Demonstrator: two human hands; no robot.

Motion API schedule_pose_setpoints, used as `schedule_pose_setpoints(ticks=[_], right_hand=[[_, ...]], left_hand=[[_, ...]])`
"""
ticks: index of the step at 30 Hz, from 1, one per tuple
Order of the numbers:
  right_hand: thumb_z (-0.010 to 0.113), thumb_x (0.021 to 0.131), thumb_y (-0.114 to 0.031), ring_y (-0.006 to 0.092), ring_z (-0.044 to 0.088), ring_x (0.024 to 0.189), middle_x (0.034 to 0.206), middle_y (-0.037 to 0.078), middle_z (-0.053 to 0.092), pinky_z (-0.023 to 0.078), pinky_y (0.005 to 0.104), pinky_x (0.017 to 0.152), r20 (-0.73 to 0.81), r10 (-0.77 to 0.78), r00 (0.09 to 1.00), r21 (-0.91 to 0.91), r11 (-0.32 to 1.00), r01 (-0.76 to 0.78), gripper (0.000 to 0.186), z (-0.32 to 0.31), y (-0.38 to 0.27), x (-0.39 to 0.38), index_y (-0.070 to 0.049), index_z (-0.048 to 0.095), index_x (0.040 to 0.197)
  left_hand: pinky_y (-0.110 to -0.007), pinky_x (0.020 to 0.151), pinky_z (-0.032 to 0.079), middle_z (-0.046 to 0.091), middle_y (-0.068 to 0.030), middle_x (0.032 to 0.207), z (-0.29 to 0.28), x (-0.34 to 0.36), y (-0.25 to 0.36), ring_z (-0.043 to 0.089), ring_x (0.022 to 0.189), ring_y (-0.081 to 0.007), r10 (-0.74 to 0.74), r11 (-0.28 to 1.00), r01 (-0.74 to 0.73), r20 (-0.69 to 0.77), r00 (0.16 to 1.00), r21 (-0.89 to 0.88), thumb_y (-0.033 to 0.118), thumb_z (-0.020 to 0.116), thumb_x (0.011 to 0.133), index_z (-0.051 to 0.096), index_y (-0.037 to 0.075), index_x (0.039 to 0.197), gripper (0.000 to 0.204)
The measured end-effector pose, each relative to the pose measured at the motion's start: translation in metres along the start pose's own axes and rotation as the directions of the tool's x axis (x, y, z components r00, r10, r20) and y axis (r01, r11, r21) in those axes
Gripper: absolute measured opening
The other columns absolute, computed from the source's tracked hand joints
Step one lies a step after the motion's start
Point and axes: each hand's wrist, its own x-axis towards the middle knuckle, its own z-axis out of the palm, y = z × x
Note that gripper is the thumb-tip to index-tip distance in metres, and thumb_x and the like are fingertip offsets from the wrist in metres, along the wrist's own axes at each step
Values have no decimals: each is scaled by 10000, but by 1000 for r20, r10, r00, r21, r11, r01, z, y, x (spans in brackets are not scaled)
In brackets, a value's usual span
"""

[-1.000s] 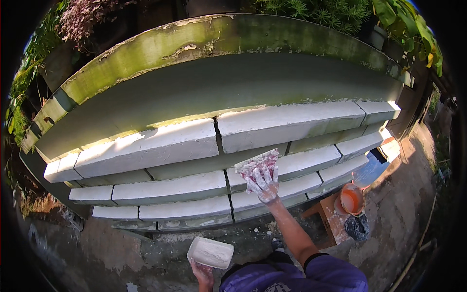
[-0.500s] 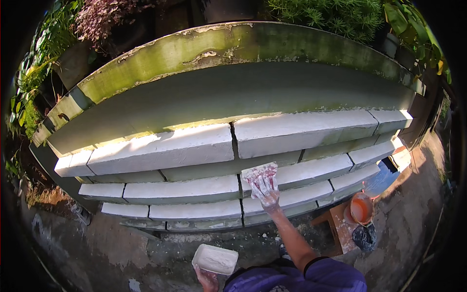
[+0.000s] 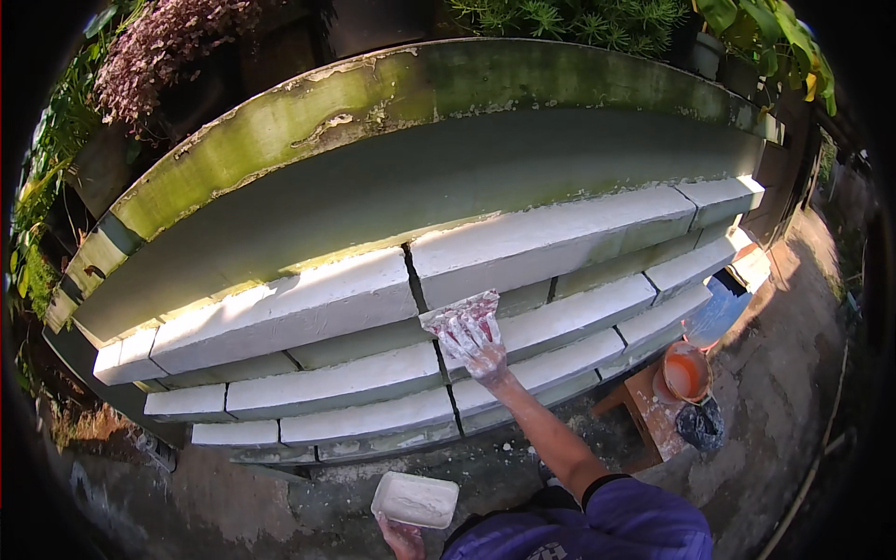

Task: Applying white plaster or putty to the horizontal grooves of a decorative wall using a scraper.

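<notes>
My right hand, caked in white paste, reaches across the stepped wall with its fingers pressed on a flat reddish putty spreader. The spreader, smeared white, lies at the dark upright joint below the top ledge. Low in the view, my left hand grips a white rectangular tub by its corner. Whitish paste coats the tub's inside. The ledges are white blocks parted by dark gaps, with greenish-grey recesses between them.
A curved, mossy green rim with flaking paint tops the wall, and potted plants stand behind it. To the right, a wooden stool bears an orange bucket and a dark plastic bag. Stained concrete floor surrounds it.
My right hand and the spreader have moved slightly left and up, onto the dark joint. The whole view has shifted and tilted a little. The tub stays in my left hand.
</notes>
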Motion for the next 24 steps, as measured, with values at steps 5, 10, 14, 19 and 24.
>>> schedule_pose_setpoints(ticks=[5, 10, 14, 19, 24], right_hand=[[678, 768, -104, 249, 539, 1237, 1263, 72, 622, 377, 513, 1075, 235, 91, 968, 156, 979, -130, 401, -44, -32, -77, -111, 670, 1168], [626, 746, 31, 273, 595, 1164, 1279, 133, 598, 477, 407, 1005, 345, 265, 900, 346, 856, -384, 490, -112, -61, -78, -78, 624, 1224], [510, 874, -49, 335, 645, 1049, 1142, 195, 649, 528, 374, 874, 562, 732, 386, 208, 327, -922, 386, -167, -54, -19, -9, 559, 1254], [567, 879, -96, 241, 671, 968, 1078, 196, 663, 513, 336, 844, 693, 625, 359, 250, 259, -933, 381, -185, 1, -29, 19, 545, 1242], [580, 868, -81, 280, 683, 950, 1031, 205, 676, 523, 347, 829, 710, 572, 410, 171, 425, -889, 344, -195, 32, -23, 16, 578, 1198]], left_hand=[[-461, 1093, 327, 425, -95, 1449, 3, -6, -9, 385, 1340, -286, 31, 999, -29, 71, 997, -23, 516, 428, 965, 351, 98, 1449, 644], [-461, 1095, 319, 410, -93, 1460, 7, -2, -24, 377, 1347, -287, -37, 997, 33, 53, 998, 67, 487, 445, 964, 333, 115, 1456, 627], [-404, 969, 417, 487, -77, 1363, 34, 16, -46, 484, 1229, -256, 2, 997, -14, 157, 988, 74, 462, 441, 964, 390, 121, 1394, 551], [-258, 668, 430, 579, -4, 1138, 111, 24, -67, 561, 896, -108, -38, 995, 15, 233, 972, 102, 476, 454, 958, 441, 152, 1323, 488], [-302, 865, 459, 506, -49, 1309, 174, 25, -85, 537, 1154, -177, -89, 992, 49, 363, 928, 118, 372, 444, 983, 341, 134, 1392, 484]])
